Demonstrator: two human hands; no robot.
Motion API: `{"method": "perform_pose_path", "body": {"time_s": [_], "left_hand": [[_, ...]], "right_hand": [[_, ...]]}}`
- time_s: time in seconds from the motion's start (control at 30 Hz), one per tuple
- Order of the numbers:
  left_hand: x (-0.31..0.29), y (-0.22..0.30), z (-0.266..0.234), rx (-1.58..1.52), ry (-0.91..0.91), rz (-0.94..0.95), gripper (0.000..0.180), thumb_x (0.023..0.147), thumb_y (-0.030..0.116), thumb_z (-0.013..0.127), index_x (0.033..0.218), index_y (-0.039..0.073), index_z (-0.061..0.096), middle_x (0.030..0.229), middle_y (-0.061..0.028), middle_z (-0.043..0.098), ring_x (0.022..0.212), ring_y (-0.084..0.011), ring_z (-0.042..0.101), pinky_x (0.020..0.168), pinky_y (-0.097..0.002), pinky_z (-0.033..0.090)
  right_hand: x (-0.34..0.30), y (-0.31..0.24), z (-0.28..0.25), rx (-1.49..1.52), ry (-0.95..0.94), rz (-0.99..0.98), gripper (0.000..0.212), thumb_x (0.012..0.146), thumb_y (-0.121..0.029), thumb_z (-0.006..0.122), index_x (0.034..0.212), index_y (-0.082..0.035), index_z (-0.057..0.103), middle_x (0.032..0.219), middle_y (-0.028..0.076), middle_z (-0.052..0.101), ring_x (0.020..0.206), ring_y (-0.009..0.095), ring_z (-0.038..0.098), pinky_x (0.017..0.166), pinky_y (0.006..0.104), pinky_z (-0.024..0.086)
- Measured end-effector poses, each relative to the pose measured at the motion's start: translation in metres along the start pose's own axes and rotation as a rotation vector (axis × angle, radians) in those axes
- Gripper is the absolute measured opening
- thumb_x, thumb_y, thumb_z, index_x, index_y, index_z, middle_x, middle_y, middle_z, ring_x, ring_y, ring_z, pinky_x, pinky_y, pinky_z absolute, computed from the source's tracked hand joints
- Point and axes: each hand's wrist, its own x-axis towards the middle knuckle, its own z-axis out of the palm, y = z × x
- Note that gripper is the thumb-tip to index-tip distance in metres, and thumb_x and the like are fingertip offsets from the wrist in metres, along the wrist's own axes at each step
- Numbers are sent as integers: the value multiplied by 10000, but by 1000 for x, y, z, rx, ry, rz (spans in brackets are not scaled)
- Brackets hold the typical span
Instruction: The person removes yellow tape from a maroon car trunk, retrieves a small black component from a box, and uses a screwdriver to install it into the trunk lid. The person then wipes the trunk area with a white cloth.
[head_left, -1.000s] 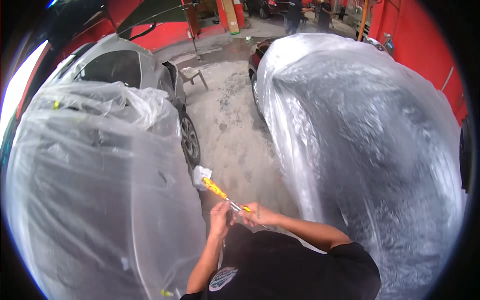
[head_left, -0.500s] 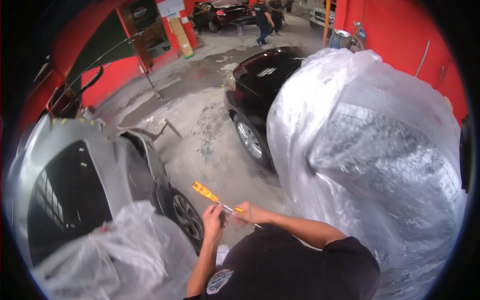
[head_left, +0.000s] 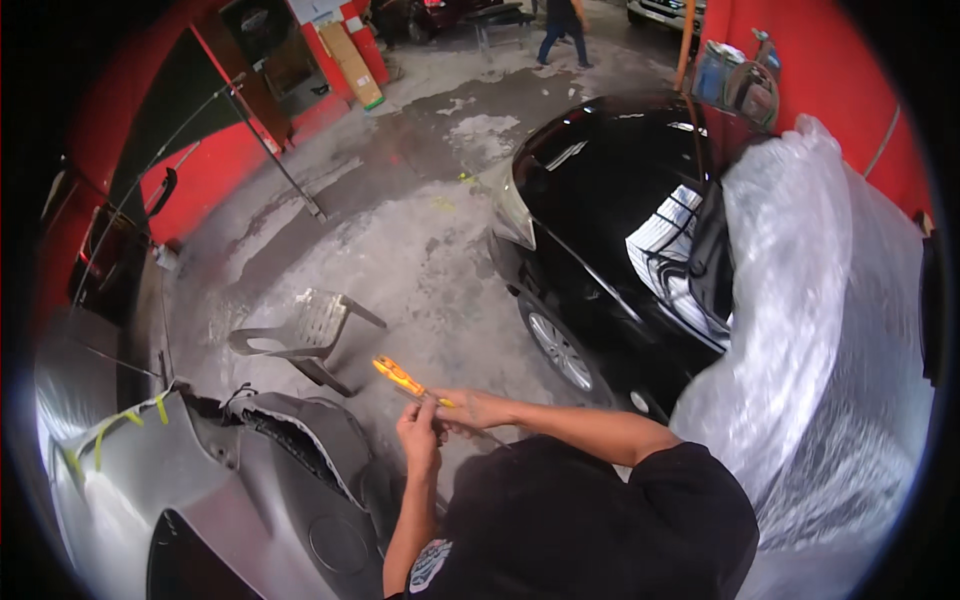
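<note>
My left hand (head_left: 420, 430) is closed with its fingertips pinched at the base of a yellow-handled screwdriver (head_left: 398, 375), whose handle points up and to the left. Against it, my right hand (head_left: 475, 410) is closed too. A small yellow part shows at its fingers, and a thin shaft sticks out below it toward my black shirt. Whether these belong to one tool or two, I cannot tell. Both hands are in front of my body, between a grey car (head_left: 260, 490) at the lower left and a black car (head_left: 600, 220) at the right.
Clear plastic sheeting (head_left: 800, 330) covers the black car's rear part. A plastic chair (head_left: 305, 330) stands on the concrete floor (head_left: 420, 260) beyond the grey car. A thin metal stand (head_left: 275, 160) is at the left. Far off, a person (head_left: 565, 35) walks near a bench.
The view has shifted forward, bringing the chair and the black car's hood nearer. The plastic over the grey car has left the view. My hands have drawn closer together on the tool.
</note>
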Motion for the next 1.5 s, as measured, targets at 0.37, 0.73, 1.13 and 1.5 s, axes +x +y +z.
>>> {"method": "perform_pose_path", "body": {"time_s": [0.37, 0.73, 1.13, 1.5], "left_hand": [[368, 106, -3, 246, -84, 127, 228, 972, 222, 617, 904, 5, 633, 672, -33, 605, 489, -71, 526, 397, -209, 372], [725, 254, 82, 451, -386, 119, 216, 928, 214, 672, 945, -1, 660, 725, -36, 611, 508, -86, 514, 440, -263, 389], [1060, 54, -72, 747, -289, -263, 295, 920, 245, 549, 861, -6, 693, 575, -80, 590, 506, -192, 581, 460, -344, 447], [1349, 12, -31, 1000, -409, -351, 214, 864, 189, 567, 876, 34, 714, 617, -103, 629, 512, -221, 595, 487, -379, 469]], "right_hand": [[312, -43, -208, 40, 196, -24, 312, 1021, -349, 512, 1177, -97, 610, 712, -59, 500, 612, 39, 443, 532, 226, 375], [475, -112, -467, -77, 757, -58, 285, 1007, -309, 565, 997, -38, 653, 656, -47, 485, 579, 51, 447, 508, 260, 378], [589, -76, -813, 149, 1058, 219, 258, 983, -280, 604, 817, -84, 581, 611, -21, 531, 465, 83, 488, 425, 255, 391], [696, -52, -1036, 290, 1404, 127, 230, 976, -245, 610, 831, -72, 564, 598, 18, 541, 444, 109, 493, 395, 276, 391]]}}
